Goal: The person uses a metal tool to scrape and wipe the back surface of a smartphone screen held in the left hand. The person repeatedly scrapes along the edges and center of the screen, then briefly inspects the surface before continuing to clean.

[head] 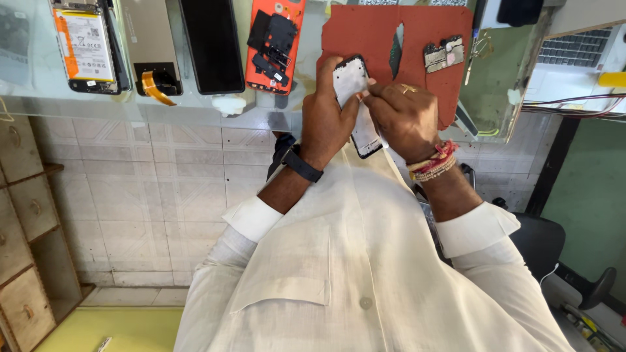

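I see the left hand (324, 120) wrapped around an opened phone frame (355, 104), fingers curled behind it and thumb along its near edge; the frame stands roughly upright between both hands, held above the lap. The right hand (405, 117) sits just right of the left, fingertips pressed together in a pinch against the frame's right edge; I cannot tell whether anything small is between them. A black wristband (301, 163) is on the left wrist, and red and beaded bracelets (433, 163) are on the right.

Beyond the hands lies a red mat (372, 36) with a small circuit board (444, 54) on it. Further left of the left hand: an orange phone back (276, 45), a dark screen panel (212, 45), and a phone with exposed battery (85, 45). A laptop (577, 52) is far right.
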